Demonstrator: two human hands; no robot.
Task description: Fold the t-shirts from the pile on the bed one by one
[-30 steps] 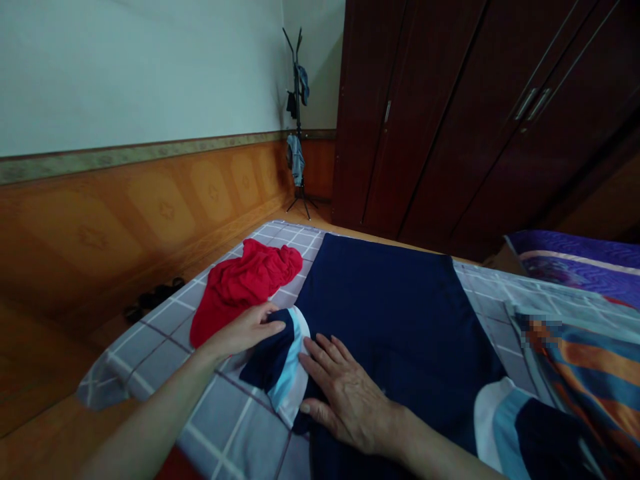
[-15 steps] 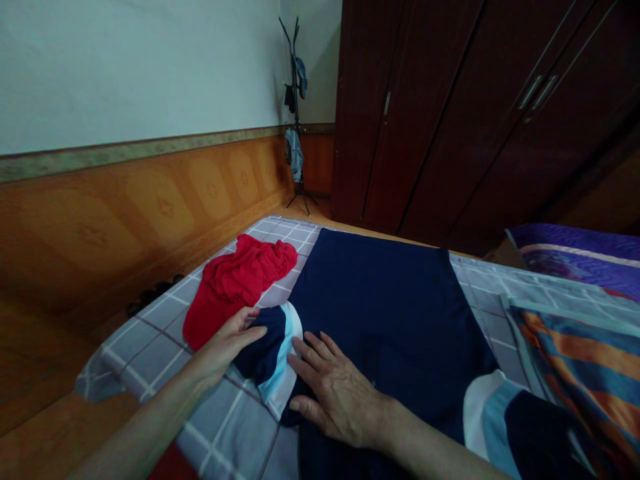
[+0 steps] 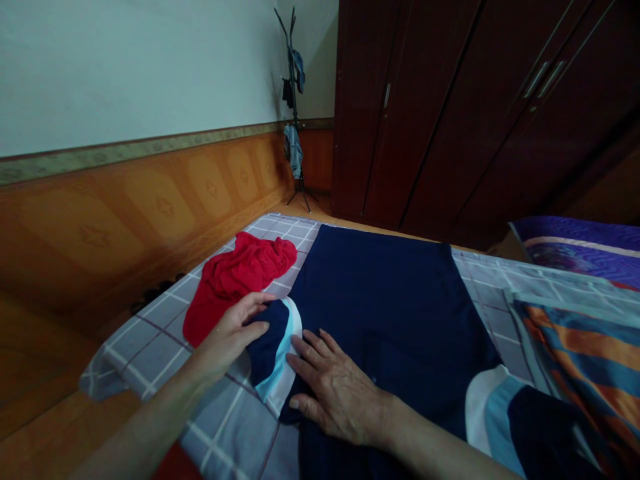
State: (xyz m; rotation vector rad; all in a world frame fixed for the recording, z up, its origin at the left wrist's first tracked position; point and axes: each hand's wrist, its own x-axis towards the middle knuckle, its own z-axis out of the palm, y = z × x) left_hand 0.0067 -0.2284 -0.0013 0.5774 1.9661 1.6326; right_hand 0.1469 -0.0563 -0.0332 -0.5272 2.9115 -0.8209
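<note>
A dark navy shirt lies spread on the checked grey bedcover, its sleeves banded in white and light blue. My left hand grips the end of the left sleeve, thumb on top and fingers along the far edge. Flat on the shirt beside the sleeve's white band rests my right hand, fingers stretched out and holding nothing. The opposite sleeve lies at the lower right, partly behind my right forearm. The lower part of the shirt runs out of view.
A crumpled red garment lies on the bedcover left of the shirt. An orange-and-blue striped cloth is on the right, with purple bedding behind. Beyond the bed stand a dark wardrobe and a coat rack.
My left hand has moved slightly up and right with the sleeve end, drawing it a little toward the shirt body. My right hand stays in place. The camera view has shifted slightly.
</note>
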